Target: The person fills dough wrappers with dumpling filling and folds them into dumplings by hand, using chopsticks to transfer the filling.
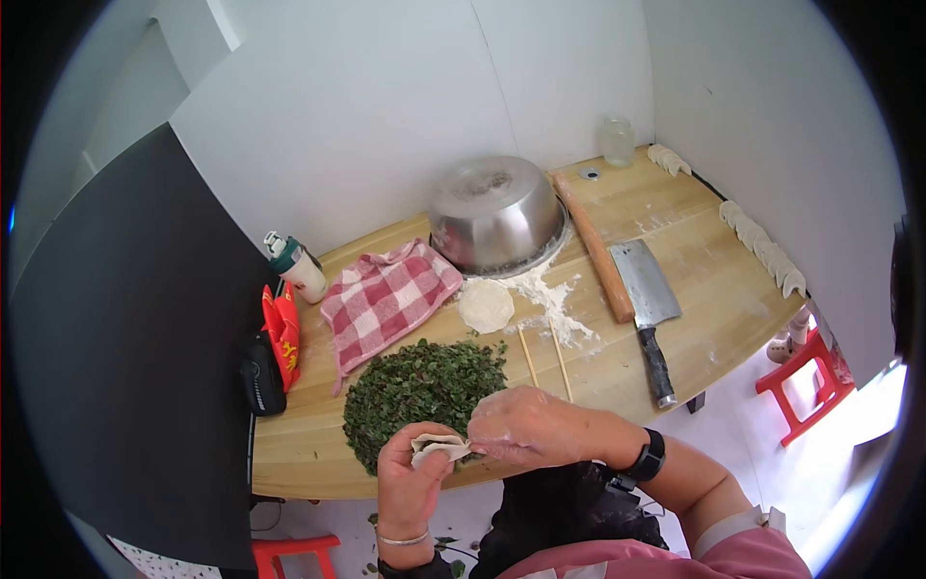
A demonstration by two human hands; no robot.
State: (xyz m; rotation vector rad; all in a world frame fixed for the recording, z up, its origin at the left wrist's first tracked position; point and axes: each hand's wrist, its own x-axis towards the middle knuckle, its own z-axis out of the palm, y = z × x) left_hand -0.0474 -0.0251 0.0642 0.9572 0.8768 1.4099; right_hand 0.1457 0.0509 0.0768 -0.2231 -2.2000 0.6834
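Observation:
A partly folded dumpling wrapper (pixel 439 448) is held between my two hands above the table's front edge. My left hand (pixel 410 478) cups it from the left, thumb in front. The fingertips of my right hand (pixel 521 427), dusted with flour, pinch the wrapper's right end. Just behind my hands lies a heap of chopped dark green leaves (pixel 415 391). A flat round wrapper (pixel 485 306) rests behind the heap, beside scattered flour (pixel 550 299). Two chopsticks (pixel 562 367) lie to the right of the heap, partly behind my right hand.
A rolling pin (pixel 596 249) and a cleaver (pixel 648 289) lie on the right. An upturned metal basin (pixel 497 217) stands at the back, near a checked cloth (pixel 391 294). Folded dumplings (pixel 762 246) line the right edge. A bottle (pixel 297 267) stands left, a glass jar (pixel 617 141) at back.

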